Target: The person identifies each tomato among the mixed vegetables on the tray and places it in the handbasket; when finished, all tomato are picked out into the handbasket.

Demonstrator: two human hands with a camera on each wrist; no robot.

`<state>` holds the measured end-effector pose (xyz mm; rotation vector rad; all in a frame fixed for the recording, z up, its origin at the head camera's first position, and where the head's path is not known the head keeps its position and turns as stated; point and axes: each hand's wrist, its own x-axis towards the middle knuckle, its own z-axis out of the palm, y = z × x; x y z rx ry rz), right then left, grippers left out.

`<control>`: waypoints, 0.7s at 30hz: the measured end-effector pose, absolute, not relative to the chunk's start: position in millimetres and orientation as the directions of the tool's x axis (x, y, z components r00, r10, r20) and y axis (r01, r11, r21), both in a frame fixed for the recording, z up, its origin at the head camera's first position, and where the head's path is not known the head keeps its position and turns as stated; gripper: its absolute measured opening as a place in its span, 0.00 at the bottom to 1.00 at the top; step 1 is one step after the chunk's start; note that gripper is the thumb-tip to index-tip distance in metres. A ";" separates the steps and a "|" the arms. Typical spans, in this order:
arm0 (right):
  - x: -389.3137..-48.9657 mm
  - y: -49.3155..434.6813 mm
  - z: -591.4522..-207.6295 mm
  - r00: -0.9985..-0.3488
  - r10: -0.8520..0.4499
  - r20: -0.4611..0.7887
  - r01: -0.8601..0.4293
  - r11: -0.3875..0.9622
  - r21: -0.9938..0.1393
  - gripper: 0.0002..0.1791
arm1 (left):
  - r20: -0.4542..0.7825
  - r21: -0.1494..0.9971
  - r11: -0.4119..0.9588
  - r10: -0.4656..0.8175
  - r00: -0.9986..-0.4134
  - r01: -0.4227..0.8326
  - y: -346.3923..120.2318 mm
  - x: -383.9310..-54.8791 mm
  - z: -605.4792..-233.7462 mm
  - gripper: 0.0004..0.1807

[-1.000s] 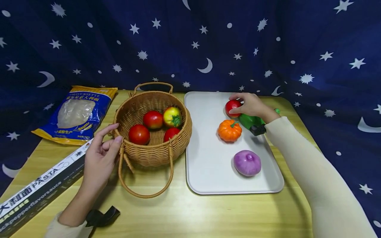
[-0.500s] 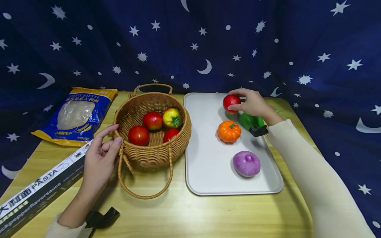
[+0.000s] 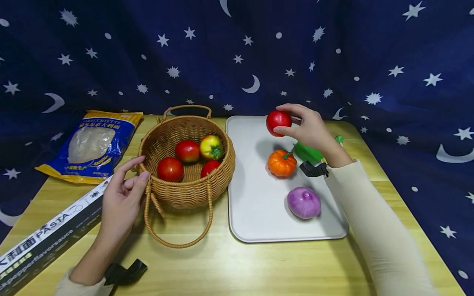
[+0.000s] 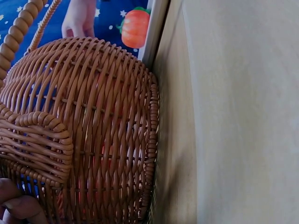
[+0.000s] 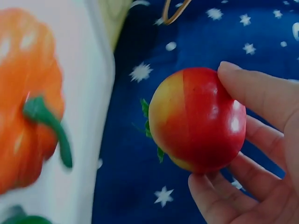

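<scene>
My right hand (image 3: 312,129) holds a tomato (image 3: 277,123) between thumb and fingers, raised above the far part of the white tray (image 3: 255,218). In the right wrist view the tomato (image 5: 201,121) is red with a yellow patch and green leaves. My left hand (image 3: 122,201) grips the left side of the wicker basket (image 3: 189,195) at its rim, thumb and index finger at the edge. Inside the basket lie several tomatoes, one of them (image 3: 211,147) yellow with its green leaves showing. The left wrist view shows fingertips (image 4: 23,207) against the woven wall.
On the tray sit an orange pumpkin (image 3: 282,163), a purple onion (image 3: 304,202) and a green vegetable (image 3: 308,153) partly hidden by my right wrist. A blue pasta bag (image 3: 92,144) and a long pasta box (image 3: 55,230) lie to the left. One basket handle (image 3: 177,246) hangs toward me.
My right hand has lifted the tomato off the tray and carried it up and a little left, toward the basket. My left hand stays at the basket's rim.
</scene>
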<state>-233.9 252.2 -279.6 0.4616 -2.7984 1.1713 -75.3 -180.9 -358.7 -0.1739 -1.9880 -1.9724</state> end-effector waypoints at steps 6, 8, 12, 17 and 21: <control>-213.6 237.5 -273.0 -0.930 -0.234 0.282 -0.366 0.597 -0.713 0.29 | 0.304 0.953 0.031 -0.157 -0.940 0.303 -180.3 -74.2 -358.0 0.22; -205.8 231.5 -268.7 -0.920 -0.235 0.312 -0.390 0.586 -0.710 0.30 | 0.301 0.953 0.030 -0.160 -0.940 0.300 -180.5 -74.2 -358.2 0.22; -191.3 217.5 -259.4 -0.889 -0.263 0.374 -0.457 0.537 -0.709 0.30 | 0.302 0.953 0.031 -0.166 -0.939 0.301 -181.1 -74.2 -357.6 0.22; -177.0 199.1 -251.8 -0.846 -0.303 0.438 -0.533 0.454 -0.714 0.31 | 0.308 0.951 0.033 -0.161 -0.938 0.306 -181.8 -73.7 -357.7 0.22; -167.2 184.2 -248.1 -0.828 -0.313 0.464 -0.559 0.397 -0.728 0.31 | 0.315 0.949 0.020 -0.144 -0.938 0.316 -181.7 -74.4 -358.9 0.22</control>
